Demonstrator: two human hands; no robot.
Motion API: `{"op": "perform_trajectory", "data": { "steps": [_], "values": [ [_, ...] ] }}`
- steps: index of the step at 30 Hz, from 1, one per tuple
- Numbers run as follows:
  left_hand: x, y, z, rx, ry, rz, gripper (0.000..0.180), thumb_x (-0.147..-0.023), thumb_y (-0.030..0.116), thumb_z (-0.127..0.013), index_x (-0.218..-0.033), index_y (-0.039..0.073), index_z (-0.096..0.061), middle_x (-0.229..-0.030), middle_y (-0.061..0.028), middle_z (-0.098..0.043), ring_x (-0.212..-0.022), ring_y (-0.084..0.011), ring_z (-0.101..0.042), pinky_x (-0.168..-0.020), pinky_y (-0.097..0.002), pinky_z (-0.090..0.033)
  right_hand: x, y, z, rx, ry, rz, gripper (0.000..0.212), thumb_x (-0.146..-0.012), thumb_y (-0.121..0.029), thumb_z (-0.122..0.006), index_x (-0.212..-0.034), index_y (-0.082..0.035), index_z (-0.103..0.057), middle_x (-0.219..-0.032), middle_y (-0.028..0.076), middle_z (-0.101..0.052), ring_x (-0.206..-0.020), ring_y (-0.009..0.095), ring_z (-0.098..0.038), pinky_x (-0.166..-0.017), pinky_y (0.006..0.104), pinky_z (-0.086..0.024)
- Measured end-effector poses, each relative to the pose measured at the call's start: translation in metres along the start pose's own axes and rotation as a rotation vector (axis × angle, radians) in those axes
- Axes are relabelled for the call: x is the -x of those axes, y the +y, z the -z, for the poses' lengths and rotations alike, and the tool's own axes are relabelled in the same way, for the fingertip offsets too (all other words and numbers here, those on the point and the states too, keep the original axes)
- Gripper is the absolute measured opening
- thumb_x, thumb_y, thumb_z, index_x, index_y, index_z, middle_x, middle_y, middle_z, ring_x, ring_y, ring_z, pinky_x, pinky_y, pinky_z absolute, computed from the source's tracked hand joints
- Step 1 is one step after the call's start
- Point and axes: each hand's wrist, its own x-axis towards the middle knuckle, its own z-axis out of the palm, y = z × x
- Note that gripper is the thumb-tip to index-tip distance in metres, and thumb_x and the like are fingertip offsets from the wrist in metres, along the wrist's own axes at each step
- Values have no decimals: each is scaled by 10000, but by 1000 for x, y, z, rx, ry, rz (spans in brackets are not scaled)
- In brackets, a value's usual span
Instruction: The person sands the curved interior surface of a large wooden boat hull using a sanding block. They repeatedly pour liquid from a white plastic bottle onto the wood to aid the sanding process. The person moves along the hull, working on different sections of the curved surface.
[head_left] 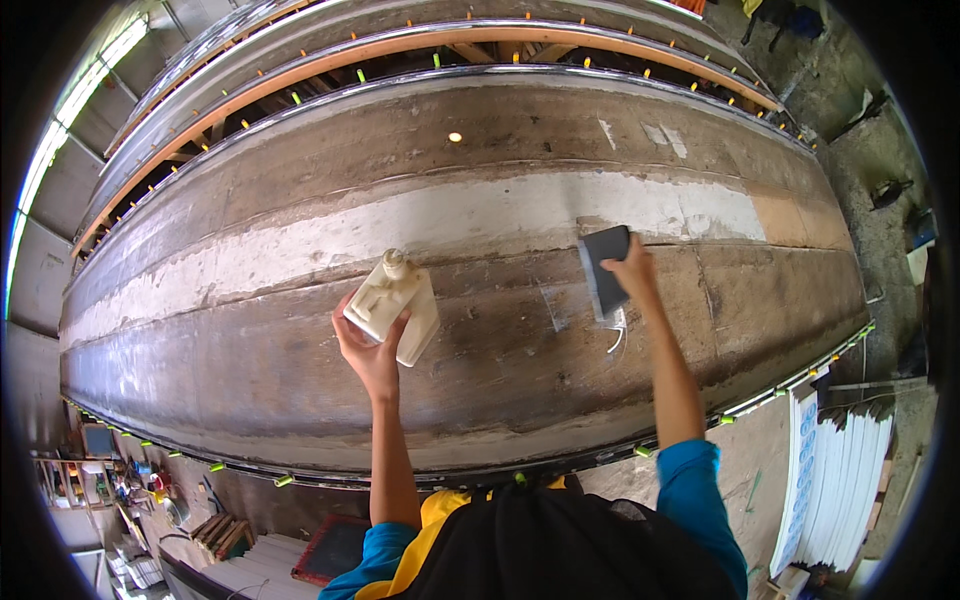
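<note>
1. Jug of cream-white plastic [422, 308], capped, is over the middle of the tabletop [480, 370], left of centre; whether its base touches the surface cannot be told.
2. The left hand [366, 345] grips this jug, thumb on the near side and fingers around its left side; the cap end points toward the far edge.
3. The right hand [634, 274] is closed on the right side of a dark grey flat block [604, 252], with a paler face along its left. Contact between block and tabletop is unclear.
4. Jug and block are well apart, both on the near side of a whitish band [460, 208] that runs lengthwise, or partly over its border.
5. A tan patch [800, 220] continues the band toward the right end.
6. Small yellow and green clips [436, 61] line the far edge; green ones also dot the near edge.
7. White panels [835, 480] are stacked beyond the near right corner.
</note>
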Motion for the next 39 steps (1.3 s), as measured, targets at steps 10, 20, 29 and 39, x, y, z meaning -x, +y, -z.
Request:
{"op": "perform_trajectory", "data": {
  "steps": [10, 20, 29, 39],
  "values": [
    [28, 18, -37, -26, 61, -16, 654, -641, 141, -799, -1177, 29, -439, -1127, -122, -491, -1075, -247, -478, -934, -389, -397, 19, -15, -36, -76, -155, -21, 637, -626, -154, -740, -1143, 67, -442, -928, 253, -609, -855, 342, -618, -760, 395, -494],
    [60, 26, -81, 4, 42, -22, 647, -660, 156, -789, -1180, 19, -429, -1121, -134, -492, -1066, -243, -483, -915, -377, -405, 7, 43, 22, -35, 39, 1, 651, -635, -178, -735, -1162, 43, -425, -930, 232, -617, -843, 345, -625, -732, 400, -505],
    [67, 20, -98, 26, 18, -26, 646, -670, 171, -784, -1185, 14, -427, -1107, -127, -503, -1044, -229, -502, -902, -359, -414, -24, 94, 56, -118, -44, -182, 704, -623, -172, -718, -1214, 25, -391, -1029, 278, -566, -914, 394, -583, -772, 417, -489],
    [72, 15, -72, 7, 41, -23, 613, -676, 109, -774, -1179, 9, -437, -1124, -133, -501, -1057, -227, -496, -912, -349, -402, 90, 10, 2, 500, -57, 565, 247, -808, -59, -517, -1051, -92, -490, -617, 125, -567, -560, 271, -602, -463, 382, -465]
  ]
}}
